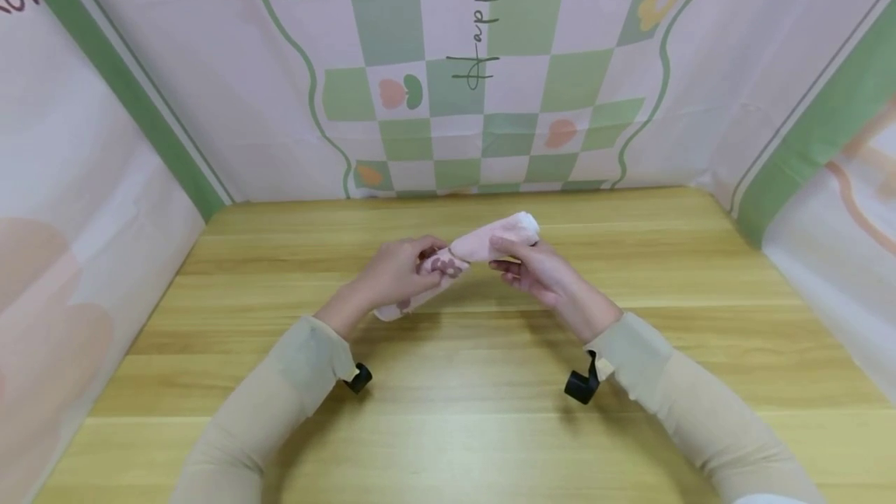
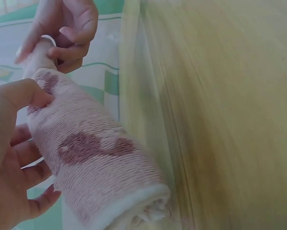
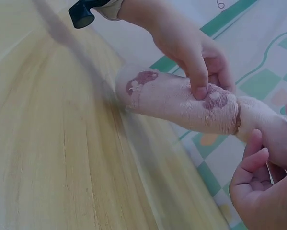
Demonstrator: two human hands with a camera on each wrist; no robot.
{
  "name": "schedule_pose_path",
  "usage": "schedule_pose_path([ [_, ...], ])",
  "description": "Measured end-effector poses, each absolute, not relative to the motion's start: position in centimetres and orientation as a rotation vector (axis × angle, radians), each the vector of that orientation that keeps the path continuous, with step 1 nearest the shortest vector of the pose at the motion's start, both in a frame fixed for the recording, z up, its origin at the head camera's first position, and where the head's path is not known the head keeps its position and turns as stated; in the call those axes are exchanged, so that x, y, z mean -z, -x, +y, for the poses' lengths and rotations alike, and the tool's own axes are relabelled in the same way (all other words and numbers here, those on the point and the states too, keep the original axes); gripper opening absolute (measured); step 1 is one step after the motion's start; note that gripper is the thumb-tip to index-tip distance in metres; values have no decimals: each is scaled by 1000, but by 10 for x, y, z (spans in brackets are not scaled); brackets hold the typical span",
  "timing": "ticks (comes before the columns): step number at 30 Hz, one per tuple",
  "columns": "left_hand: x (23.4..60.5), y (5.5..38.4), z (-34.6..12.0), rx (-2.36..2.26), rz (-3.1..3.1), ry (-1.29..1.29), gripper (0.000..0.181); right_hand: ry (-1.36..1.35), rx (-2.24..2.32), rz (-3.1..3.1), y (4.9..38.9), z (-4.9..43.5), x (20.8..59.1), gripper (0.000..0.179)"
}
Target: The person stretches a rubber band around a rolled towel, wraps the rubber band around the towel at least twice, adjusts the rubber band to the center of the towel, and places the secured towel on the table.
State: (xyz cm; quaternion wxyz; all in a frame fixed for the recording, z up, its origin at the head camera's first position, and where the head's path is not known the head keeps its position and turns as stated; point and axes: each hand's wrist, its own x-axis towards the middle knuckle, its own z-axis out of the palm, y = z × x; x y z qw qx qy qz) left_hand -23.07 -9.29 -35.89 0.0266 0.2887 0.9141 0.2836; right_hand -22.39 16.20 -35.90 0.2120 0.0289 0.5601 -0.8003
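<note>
A rolled pink towel (image 1: 483, 243) with dark mauve flower patterns is held above the table, tilted with its white-edged far end up to the right. My left hand (image 1: 395, 274) grips the flowered lower half, thumb on top and fingers behind, as the right wrist view shows on the towel (image 3: 177, 103). My right hand (image 1: 539, 274) holds the plainer upper end between thumb and fingers. Between the hands, a thin brownish band or edge (image 3: 238, 117) crosses the roll; which it is I cannot tell. In the left wrist view the roll's near end (image 2: 133, 206) shows layered folds.
Beneath the hands lies a wood-grain table (image 1: 448, 411). Printed cloth (image 1: 455, 131) with green checks hangs at its back edge, and more cloth flanks both sides. Small black wrist cameras (image 1: 581, 386) hang below both sleeves.
</note>
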Motion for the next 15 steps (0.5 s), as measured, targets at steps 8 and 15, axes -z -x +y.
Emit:
schedule_pose_path([
  [8,356,231,-98,-1070,2643,-763,45,74,2193,1549,222,160,362,17],
  [15,358,235,-102,-1164,2502,-793,44,64,2157,1637,219,153,371,17],
])
